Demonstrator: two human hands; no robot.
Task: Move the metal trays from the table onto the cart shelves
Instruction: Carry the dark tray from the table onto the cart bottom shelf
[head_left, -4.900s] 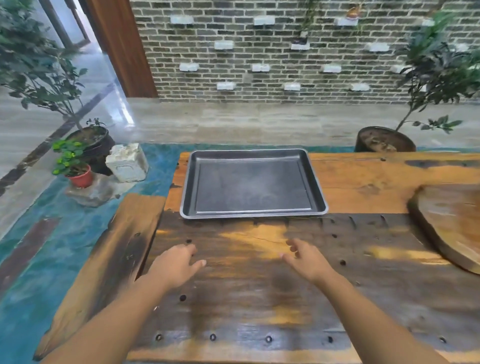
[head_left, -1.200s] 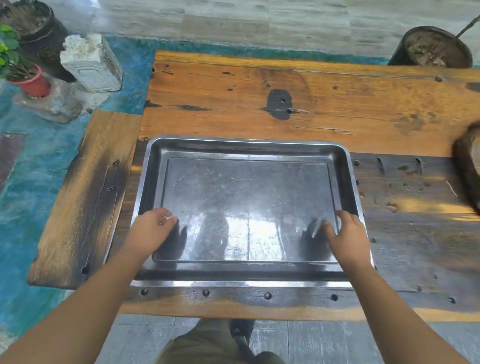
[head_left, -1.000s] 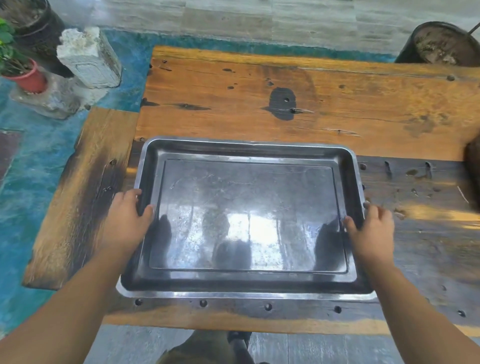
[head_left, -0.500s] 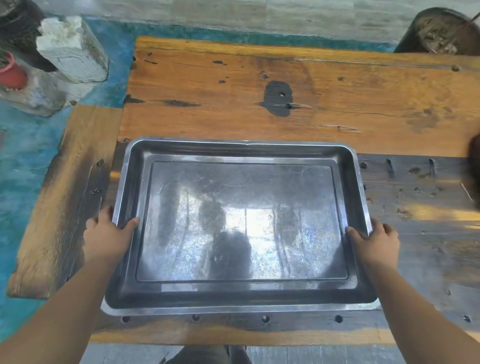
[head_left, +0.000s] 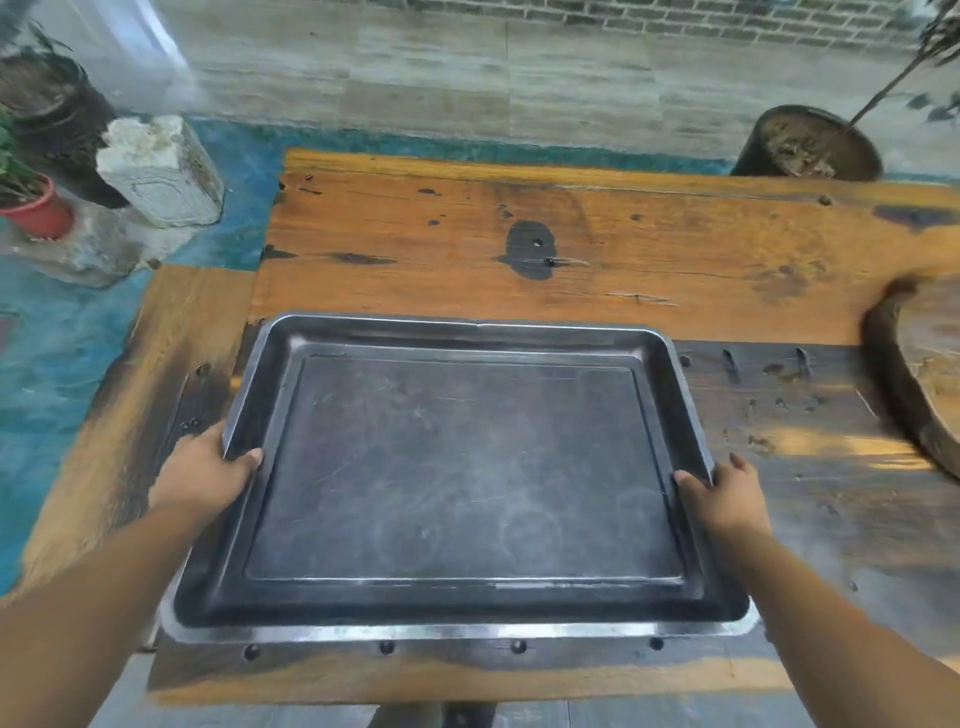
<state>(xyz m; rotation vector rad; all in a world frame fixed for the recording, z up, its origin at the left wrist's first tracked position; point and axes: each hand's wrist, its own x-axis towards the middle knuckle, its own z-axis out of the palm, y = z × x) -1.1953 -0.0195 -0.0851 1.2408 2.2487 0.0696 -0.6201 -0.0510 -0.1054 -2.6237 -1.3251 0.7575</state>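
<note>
A large rectangular metal tray (head_left: 462, 467) with a dull grey floor and raised rim is over the near part of the wooden table (head_left: 571, 244). My left hand (head_left: 208, 473) grips its left rim, thumb inside the tray and fingers under the edge. My right hand (head_left: 727, 499) grips the right rim in the same way. The tray's near edge reaches almost to the table's front edge. Whether it rests on the wood or is slightly raised cannot be told. No cart is in view.
A round wooden slab (head_left: 924, 384) lies at the table's right edge. Beyond the table's far right stands a dark plant pot (head_left: 805, 145). On the floor to the left are a white stone block (head_left: 161, 171), a red pot (head_left: 39, 208) and a dark planter (head_left: 52, 114).
The tray slid from the far side of the table toward me. My hands moved from its floor to the side rims and closed on them. The view has tilted up a little.
</note>
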